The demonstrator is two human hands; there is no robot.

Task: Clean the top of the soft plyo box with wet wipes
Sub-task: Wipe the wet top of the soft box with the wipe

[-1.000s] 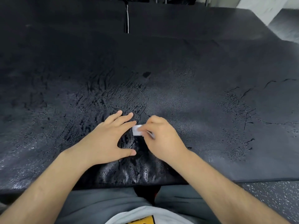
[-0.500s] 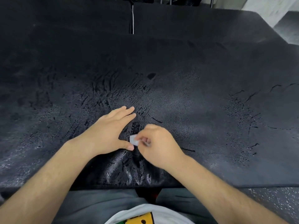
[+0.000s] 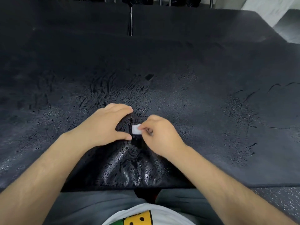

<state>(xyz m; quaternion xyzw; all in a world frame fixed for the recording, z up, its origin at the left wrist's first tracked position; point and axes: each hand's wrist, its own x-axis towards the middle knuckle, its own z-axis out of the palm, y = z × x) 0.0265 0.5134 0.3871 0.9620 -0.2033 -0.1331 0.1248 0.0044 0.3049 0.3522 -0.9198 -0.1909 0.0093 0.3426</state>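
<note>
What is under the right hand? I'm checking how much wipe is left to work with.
Only a small white corner of the wipe shows past the right hand, against the wet top of the plyo box. The rest is covered by the hand.

Speckled dark floor [image 3: 279, 202] bottom rt, pale wall [image 3: 259, 4] top rt.

One soft plyo box [image 3: 211, 70]; one small white wipe [image 3: 136, 129] — near its front edge; two bare hands — left hand [image 3: 107, 125], right hand [image 3: 160, 135].
</note>
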